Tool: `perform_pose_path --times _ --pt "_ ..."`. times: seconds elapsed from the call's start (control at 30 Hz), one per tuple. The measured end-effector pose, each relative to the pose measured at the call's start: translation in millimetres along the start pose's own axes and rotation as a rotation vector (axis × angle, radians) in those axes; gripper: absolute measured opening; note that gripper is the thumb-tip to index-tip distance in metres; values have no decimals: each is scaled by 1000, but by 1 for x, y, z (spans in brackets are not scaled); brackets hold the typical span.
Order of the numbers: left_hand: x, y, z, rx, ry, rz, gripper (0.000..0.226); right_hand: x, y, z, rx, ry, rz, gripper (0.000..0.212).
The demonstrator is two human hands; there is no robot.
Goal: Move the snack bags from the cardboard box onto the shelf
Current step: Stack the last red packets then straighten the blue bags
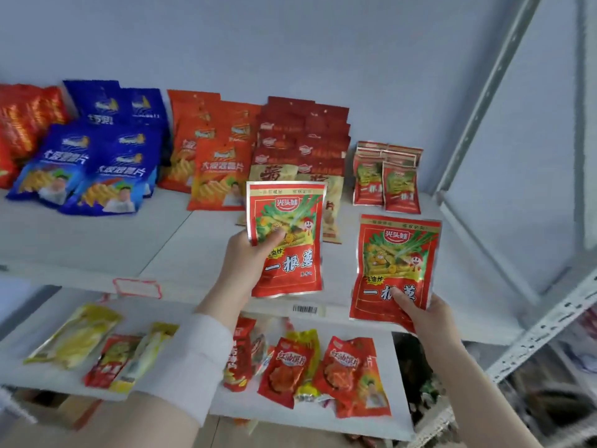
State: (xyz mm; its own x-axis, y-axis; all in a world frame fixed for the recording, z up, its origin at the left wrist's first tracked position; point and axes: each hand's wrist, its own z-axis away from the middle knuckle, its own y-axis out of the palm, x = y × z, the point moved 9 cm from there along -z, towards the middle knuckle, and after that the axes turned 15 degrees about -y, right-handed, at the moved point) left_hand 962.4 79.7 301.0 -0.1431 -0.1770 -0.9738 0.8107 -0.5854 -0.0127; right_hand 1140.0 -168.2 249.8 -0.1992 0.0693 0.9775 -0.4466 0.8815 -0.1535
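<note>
My left hand (248, 260) grips one red snack bag (290, 240) by its left edge and holds it upright above the front of the upper white shelf (97, 240). In my right hand (423, 313) is a second, matching red snack bag (399, 263), pinched at its bottom edge, to the right of the first. Both bags hang in the air, in front of a small stack of the same red bags (387, 179) standing at the back right of the shelf. The cardboard box is not in view.
Blue chip bags (90, 163), orange chip bags (213, 156) and dark red bags (303, 137) line the back of the upper shelf. The lower shelf (32, 383) carries yellow and red packets. A white metal shelf upright (484, 92) runs along the right.
</note>
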Motion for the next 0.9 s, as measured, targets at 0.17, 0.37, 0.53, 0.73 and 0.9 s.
perform_pose_path --times 0.17,0.37,0.53,0.73,0.9 --pt "-10 92 -74 128 -6 -20 20 -14 -31 -89 -87 -17 33 12" --pt "-22 194 -149 204 -47 -168 25 -35 -66 -179 -149 5 45 15" --pt "-11 245 -215 171 -133 -262 29 -59 -70 -261 -115 -9 53 13" --pt "-8 269 -275 41 -215 -243 36 -64 -50 -336 -7 -65 114 21" --pt "-17 281 -314 -45 -187 -250 39 -77 -44 -383 15 -78 363 41"
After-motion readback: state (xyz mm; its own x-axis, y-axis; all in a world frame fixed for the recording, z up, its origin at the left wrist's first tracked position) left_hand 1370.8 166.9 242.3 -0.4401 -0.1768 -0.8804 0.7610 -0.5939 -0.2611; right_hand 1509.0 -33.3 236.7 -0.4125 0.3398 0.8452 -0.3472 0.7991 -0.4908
